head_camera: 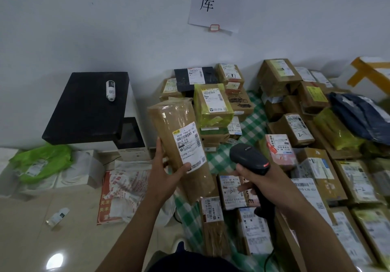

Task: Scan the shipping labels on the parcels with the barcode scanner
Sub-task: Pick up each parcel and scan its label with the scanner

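- Hands reach in from the near edge, one holding a box, the other a scanner.
- The left hand [166, 172] grips a long brown parcel [185, 122] near its lower end, thumb curled onto the front, fingers wrapped behind. The parcel is held up in the air, tilted, at centre.
- A white shipping label [188, 147] is stuck to the parcel's front, facing the camera. The thumb tip touches its lower edge.
- The right hand [259, 179] is curled round the handle of a black barcode scanner [250, 159], just right of the held parcel. A red light glows on the scanner's head.
- Many more parcels [295, 128], mostly brown cartons with white labels, are heaped on a green-checked cloth [251, 122] from centre to far right.
- At far left sits a printer [95, 111] with a black lid against the wall; a small white bottle [110, 90] lies on the lid.
- A paper sign [219, 1] with large black characters hangs on the wall above the heap.
- A green bag [42, 162] lies on the floor at left.
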Tool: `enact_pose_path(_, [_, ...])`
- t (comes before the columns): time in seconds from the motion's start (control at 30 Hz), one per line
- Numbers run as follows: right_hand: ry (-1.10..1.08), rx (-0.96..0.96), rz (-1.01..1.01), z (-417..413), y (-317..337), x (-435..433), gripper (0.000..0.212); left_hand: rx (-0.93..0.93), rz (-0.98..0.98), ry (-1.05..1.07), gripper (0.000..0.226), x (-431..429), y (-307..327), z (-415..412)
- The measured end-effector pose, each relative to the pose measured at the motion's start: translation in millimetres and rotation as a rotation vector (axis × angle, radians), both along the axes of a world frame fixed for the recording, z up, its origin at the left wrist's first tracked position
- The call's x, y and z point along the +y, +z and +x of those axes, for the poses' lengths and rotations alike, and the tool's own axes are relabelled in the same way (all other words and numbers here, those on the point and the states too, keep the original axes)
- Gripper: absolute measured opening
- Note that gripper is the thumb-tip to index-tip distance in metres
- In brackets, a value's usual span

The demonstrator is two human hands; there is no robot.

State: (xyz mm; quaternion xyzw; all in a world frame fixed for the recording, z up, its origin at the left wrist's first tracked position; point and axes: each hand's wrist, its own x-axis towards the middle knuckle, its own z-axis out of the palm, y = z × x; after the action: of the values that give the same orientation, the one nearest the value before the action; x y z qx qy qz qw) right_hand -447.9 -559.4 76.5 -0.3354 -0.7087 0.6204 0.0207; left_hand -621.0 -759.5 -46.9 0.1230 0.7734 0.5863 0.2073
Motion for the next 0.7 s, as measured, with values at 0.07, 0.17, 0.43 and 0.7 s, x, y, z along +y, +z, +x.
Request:
enact_pose_path(0.07, [-0.1,0.014,0.023,8,0,9,0.024,-0.125,0.068,-0.132,0.115,6,7,7])
enact_pose_path(0.17, [-0.182,0.022,0.053,21,1,19,0.027,-0.302,0.063,-0.336,0.111,25,10,26])
enact_pose_path(0.43, [-0.216,-0.049,0.13,48,-11,29,0.015,-0.553,-0.053,-0.622,0.094,99,-27,81])
enact_pose_path(0.7, [-0.28,-0.081,0.124,61,-22,34,0.035,-0.64,-0.197,-0.595,0.074,133,-28,114])
